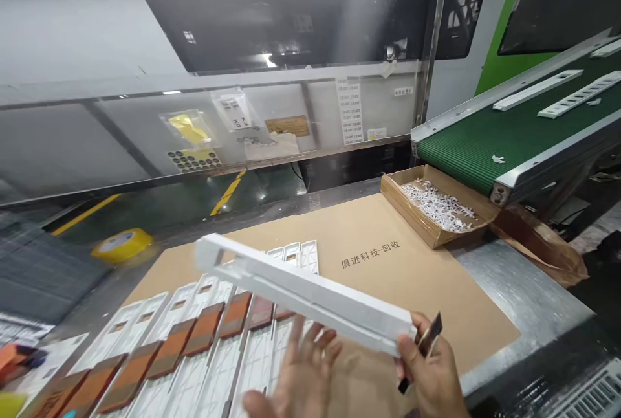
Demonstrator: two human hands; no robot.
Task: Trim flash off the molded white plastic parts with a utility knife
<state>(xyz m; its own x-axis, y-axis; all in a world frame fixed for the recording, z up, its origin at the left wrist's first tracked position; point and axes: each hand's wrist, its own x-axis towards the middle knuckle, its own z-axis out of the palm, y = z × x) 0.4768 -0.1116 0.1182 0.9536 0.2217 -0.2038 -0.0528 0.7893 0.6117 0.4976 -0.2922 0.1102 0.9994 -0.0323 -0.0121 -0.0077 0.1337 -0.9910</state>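
Observation:
A long white plastic part [310, 292] is held up at a slant over the cardboard sheet [359, 230]. My right hand [431, 366] grips its right end between thumb and fingers, and a small dark-tipped blade-like tool [429, 335] sticks out of the same hand. Just below the part, my left hand [301, 373] is palm up with fingers spread, holding nothing and slightly blurred. Beneath and to the left lies a row of similar white parts [213, 366], with orange-brown blocks [201, 329] resting across them.
A shallow cardboard box [412, 214] of small white scraps stands at the conveyor's end. White pieces lie on the green conveyor [466, 140] at right. Yellow tape [121, 245] sits at left. A grey machine panel spans the back.

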